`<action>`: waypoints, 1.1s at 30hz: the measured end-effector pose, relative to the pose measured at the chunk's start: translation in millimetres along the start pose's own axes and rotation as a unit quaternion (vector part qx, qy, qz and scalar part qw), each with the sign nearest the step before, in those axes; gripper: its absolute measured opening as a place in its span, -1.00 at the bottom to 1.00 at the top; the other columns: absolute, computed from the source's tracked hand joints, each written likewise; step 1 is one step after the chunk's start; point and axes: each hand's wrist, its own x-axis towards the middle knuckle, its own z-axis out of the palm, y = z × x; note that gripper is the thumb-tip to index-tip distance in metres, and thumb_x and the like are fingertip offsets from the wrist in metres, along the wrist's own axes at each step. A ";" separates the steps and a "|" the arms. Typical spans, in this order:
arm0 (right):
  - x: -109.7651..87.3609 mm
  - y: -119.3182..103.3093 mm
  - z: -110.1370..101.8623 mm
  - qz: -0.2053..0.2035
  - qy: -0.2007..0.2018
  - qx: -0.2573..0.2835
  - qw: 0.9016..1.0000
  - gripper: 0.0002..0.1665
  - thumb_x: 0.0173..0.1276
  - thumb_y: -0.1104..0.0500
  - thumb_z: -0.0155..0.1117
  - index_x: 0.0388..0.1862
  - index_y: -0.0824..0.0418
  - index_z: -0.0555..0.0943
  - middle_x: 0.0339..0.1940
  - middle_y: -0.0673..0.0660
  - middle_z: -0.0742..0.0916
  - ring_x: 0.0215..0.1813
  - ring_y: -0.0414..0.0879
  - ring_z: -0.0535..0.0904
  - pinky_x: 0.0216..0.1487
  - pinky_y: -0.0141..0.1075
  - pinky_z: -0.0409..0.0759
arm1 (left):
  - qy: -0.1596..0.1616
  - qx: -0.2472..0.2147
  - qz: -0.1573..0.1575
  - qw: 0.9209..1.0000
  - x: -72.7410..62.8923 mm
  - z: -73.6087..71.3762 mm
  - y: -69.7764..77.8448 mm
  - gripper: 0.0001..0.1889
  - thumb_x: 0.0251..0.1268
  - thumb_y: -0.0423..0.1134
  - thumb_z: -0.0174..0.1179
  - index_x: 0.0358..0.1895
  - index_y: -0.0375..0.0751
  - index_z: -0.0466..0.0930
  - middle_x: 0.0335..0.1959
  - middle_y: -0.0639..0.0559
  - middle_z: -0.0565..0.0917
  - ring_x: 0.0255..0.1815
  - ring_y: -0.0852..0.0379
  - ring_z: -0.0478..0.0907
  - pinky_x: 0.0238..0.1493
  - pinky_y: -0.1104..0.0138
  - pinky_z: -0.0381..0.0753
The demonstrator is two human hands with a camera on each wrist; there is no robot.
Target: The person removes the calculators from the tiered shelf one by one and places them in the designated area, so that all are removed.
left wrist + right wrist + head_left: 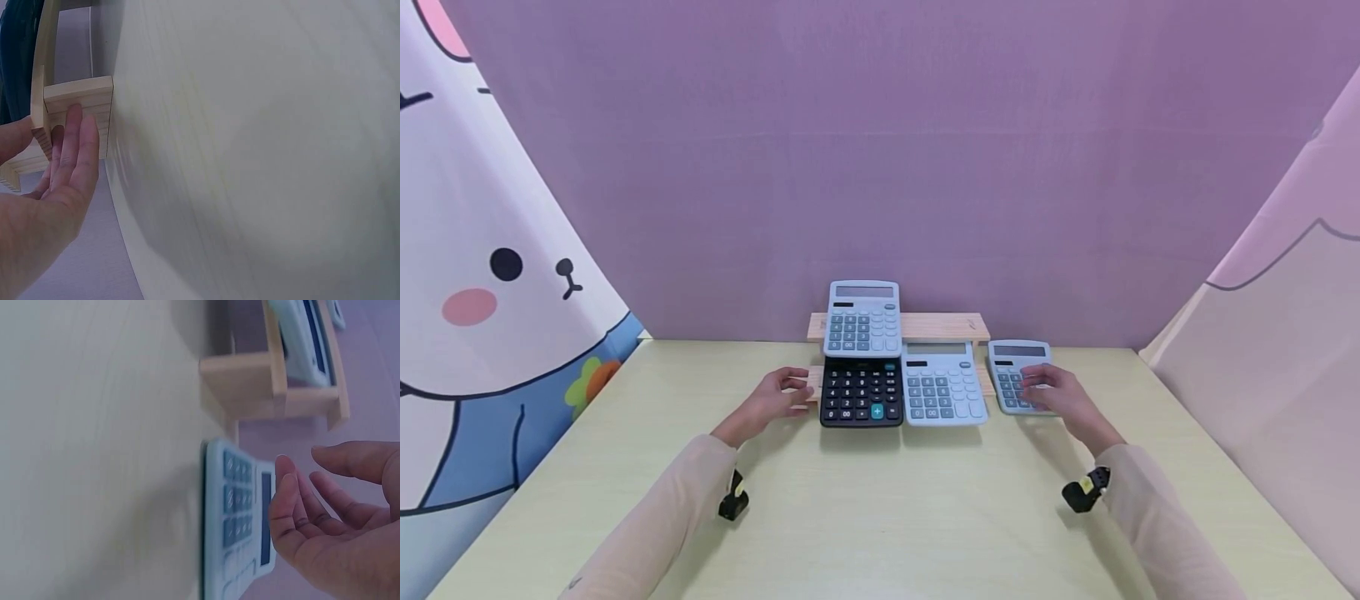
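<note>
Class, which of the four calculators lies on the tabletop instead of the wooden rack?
The light-blue calculator at far right, by the right hand; the other three calculators rest on the wooden rack.

Black calculator [861,393] with teal plus key [877,411]; pale blue calculators [945,387] above and right of it; pale wooden rack [943,326] and purple backdrop [925,167] behind it; cartoon-patterned white-and-blue cloth [505,342] left of it

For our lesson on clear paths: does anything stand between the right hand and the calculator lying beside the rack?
Nothing visible does. No object shows between the right hand and the light-blue calculator, though whether they touch is unclear. The wooden rack stands left of the calculator, off that path.
</note>
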 end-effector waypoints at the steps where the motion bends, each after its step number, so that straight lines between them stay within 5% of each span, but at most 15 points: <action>1: 0.2 -2.5 1.9 -0.004 -0.001 -0.001 1.000 -0.45 0.25 0.35 0.08 0.21 0.48 0.26 0.09 0.45 0.48 -0.16 -0.23 0.52 -0.04 -0.23 0.65 | 0.000 -0.001 -0.001 1.000 -0.1 0.1 0.1 -0.48 0.30 -0.38 0.04 0.28 -0.40 0.12 0.13 -0.31 0.33 0.01 -0.10 0.52 0.01 0.17 0.65; 9: -1.4 -23.8 14.9 -0.030 -0.014 -0.004 0.999 -0.51 0.25 0.38 0.05 0.17 0.47 0.30 0.06 0.47 0.49 -0.12 -0.12 0.56 -0.05 -0.12 0.64 | -0.003 -0.003 0.004 1.000 0.2 0.0 -0.7 -0.48 0.29 -0.39 0.05 0.27 -0.41 0.13 0.12 -0.32 0.34 -0.02 -0.08 0.53 0.00 0.16 0.65; 16: -0.2 -38.0 28.1 -0.056 -0.028 0.020 0.998 -0.49 0.23 0.40 0.09 0.17 0.50 0.30 0.02 0.49 0.52 -0.19 -0.19 0.60 -0.23 -0.34 0.65 | -0.002 -0.003 0.004 1.000 1.1 -0.4 0.3 -0.48 0.29 -0.39 0.04 0.28 -0.41 0.12 0.14 -0.32 0.33 -0.03 -0.04 0.54 0.01 0.17 0.65; 23: 4.2 -49.8 43.8 -0.051 -0.047 0.035 0.997 -0.52 0.23 0.42 0.10 0.15 0.48 0.32 0.01 0.44 0.54 -0.14 -0.07 0.59 -0.04 -0.15 0.67 | -0.003 0.001 0.002 1.000 -0.3 -0.6 1.9 -0.47 0.29 -0.39 0.05 0.29 -0.40 0.12 0.15 -0.31 0.33 -0.04 -0.02 0.54 0.02 0.16 0.65; 33: 7.6 -70.2 68.1 -0.048 -0.070 0.041 0.996 -0.54 0.28 0.39 0.06 0.16 0.45 0.32 0.03 0.41 0.54 -0.12 -0.04 0.61 -0.13 -0.24 0.68 | -0.006 0.001 0.005 1.000 -1.3 -0.9 1.3 -0.47 0.30 -0.38 0.04 0.29 -0.41 0.11 0.14 -0.32 0.32 -0.02 -0.05 0.53 0.02 0.16 0.64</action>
